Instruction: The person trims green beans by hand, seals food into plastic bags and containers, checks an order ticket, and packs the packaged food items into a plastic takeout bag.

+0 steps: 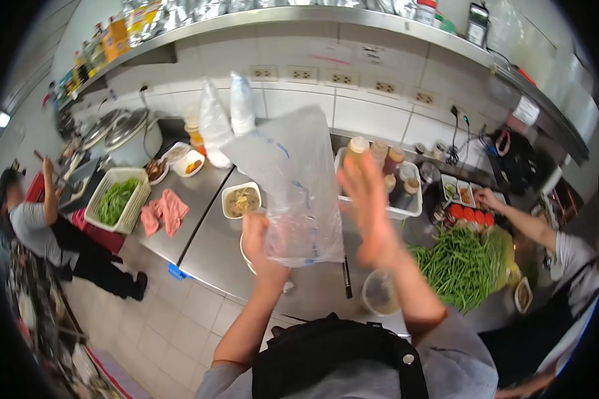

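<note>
Left hand (254, 241): it is closed around the lower left edge of the bag (293, 179), gripping the film.
Right hand (369, 216): it is raised and blurred, with the fingers stretched out, and seems to hold nothing; it is just beside the bag's right edge, but I cannot tell if it touches.
Bag: it is between the two hands, above the table (206, 243); its long axis runs away from the person, the top leaning a little to the left. The left hand is the nearer one, being in contact.
Tub (377, 292): it is on the table, just beside the right forearm, which hides part of it.
Beans (456, 266): they lie in a heap, right of the right forearm.
Bowl (241, 201): it contains food and stands beyond the left hand.
Bin (406, 215): it holds bottles (393, 159), beyond the right hand.
</note>
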Motion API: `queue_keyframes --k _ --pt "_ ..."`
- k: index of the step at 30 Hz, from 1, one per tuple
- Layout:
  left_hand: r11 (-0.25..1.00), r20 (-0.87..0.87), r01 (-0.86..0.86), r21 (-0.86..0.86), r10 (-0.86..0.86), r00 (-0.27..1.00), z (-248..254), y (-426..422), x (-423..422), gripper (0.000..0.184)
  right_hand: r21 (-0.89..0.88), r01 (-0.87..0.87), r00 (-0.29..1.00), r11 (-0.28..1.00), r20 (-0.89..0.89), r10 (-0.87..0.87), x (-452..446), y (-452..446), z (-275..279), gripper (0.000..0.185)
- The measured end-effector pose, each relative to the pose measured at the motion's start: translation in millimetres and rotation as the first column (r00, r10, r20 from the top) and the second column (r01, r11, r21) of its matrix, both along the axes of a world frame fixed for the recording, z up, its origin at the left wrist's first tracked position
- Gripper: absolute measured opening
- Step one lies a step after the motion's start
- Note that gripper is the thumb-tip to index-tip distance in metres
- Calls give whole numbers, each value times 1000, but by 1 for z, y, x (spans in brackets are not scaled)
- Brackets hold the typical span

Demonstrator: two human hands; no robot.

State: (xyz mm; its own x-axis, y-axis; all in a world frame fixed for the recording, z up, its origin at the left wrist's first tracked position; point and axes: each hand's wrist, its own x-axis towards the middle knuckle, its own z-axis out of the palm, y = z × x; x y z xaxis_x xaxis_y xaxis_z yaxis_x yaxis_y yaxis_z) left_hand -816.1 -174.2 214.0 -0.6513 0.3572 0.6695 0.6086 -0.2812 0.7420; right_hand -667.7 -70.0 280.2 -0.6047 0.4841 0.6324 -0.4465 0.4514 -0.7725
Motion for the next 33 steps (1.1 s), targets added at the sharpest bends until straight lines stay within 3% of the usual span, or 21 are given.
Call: queue_keyframes --k 3,6,7,8,11,12,13,14,15,17,18,19,20,22,24,25,26,27,28,30,33 --pt "995 -25 -90 -37 89 996 -5 5 40 23 456 192 915 869 237 -326 21 -21 -39 71" --pt "965 -234 -246 -93 219 947 -20 -3 63 22 364 276 902 889 221 -371 46 20 -99 51" --pt "944 -350 -320 -78 274 896 -27 -4 66 21 -238 82 970 968 244 -23 57 24 -99 43" --pt "936 -350 -342 -86 294 890 -38 -6 72 21 -749 -136 956 648 73 285 67 26 -101 34" --pt "938 20 -98 -332 110 994 -90 -19 87 12 -842 -318 778 435 31 628 99 18 -107 34" --pt "991 559 118 -61 -64 826 -111 -25 83 11 -865 -355 693 354 11 721 108 14 -108 33" --pt "945 857 150 292 -328 397 -123 -35 81 16 -684 -402 644 609 262 719 114 7 -106 34" --pt "949 862 136 283 -314 398 -122 -50 82 16 -433 -403 679 807 449 580 121 9 -122 35" --pt "890 887 182 417 -443 133 -118 -69 86 19 -135 -363 721 922 587 369 128 11 -139 38" --pt "608 694 342 716 -673 -256 -106 -100 108 34 -315 -177 690 932 636 346 136 36 -168 37" --pt "618 699 333 712 -667 -257 -99 -109 126 34 -447 38 651 894 690 317 138 46 -180 37" --pt "707 806 448 547 -589 -56 -92 -113 145 39 -781 65 752 621 447 484 135 51 -184 33" --pt "779 856 520 351 -491 158 -90 -118 159 45 -783 65 747 618 449 491 138 55 -184 33" --pt "805 814 476 354 -516 268 -133 -139 152 41 -909 -224 603 351 154 783 137 62 -177 32" --pt "922 676 320 216 -378 632 -190 -163 133 32 -696 -335 538 635 412 735 113 62 -178 32" --pt "924 681 320 208 -372 631 -205 -172 126 32 -500 -393 572 771 524 631 98 66 -181 30" --pt "942 570 235 -241 -59 820 -218 -180 121 24 -340 -396 550 853 656 516 81 80 -195 28" --pt "781 304 44 -623 189 934 -224 -184 121 19 -164 -403 528 901 762 375 63 92 -214 26" --pt "779 304 47 -626 188 934 -223 -182 126 19 -168 -400 528 901 761 376 50 99 -231 26" --pt "815 541 150 -560 222 811 -216 -167 138 21 -298 -446 88 844 923 373 28 108 -257 22" --pt "736 295 17 -677 251 922 -218 -155 147 23 -231 -394 -95 890 973 211 18 132 -281 27"
